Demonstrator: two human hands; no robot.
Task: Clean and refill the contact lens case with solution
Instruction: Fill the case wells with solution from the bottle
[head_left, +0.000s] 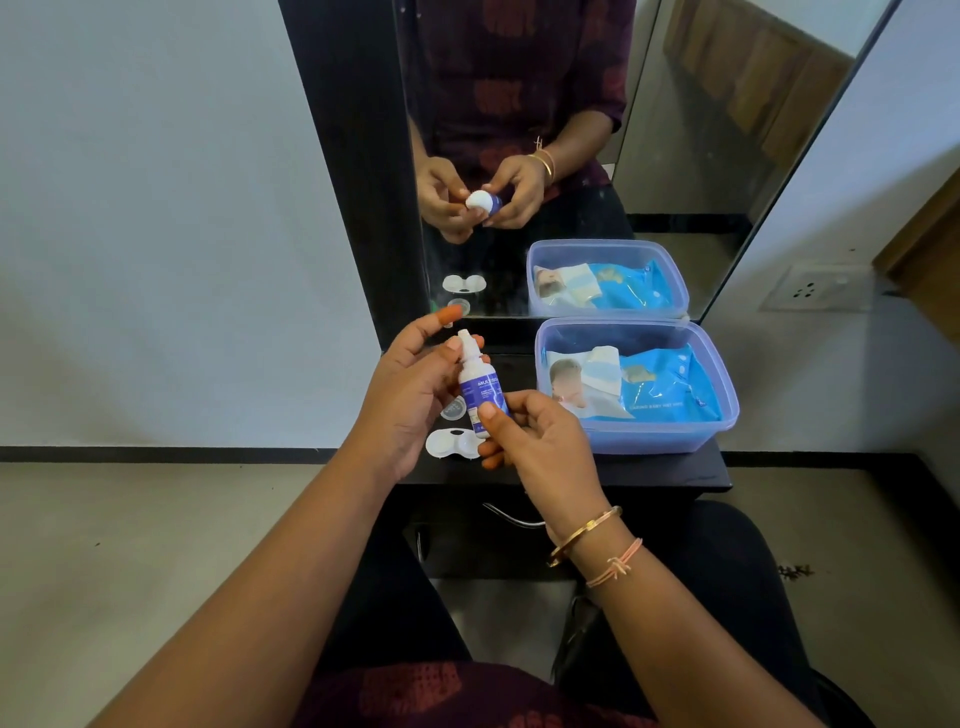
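Head view: the right hand (540, 441) grips the lower body of the solution bottle (483, 389), held upright above the black shelf (649, 470). The left hand (410, 395) pinches the bottle's white tip between thumb and fingers. The contact lens case (449, 444) lies open on the shelf beneath the bottle, with a loose lid (453, 408) just beside it. A plastic tub (649, 436) stands to the right.
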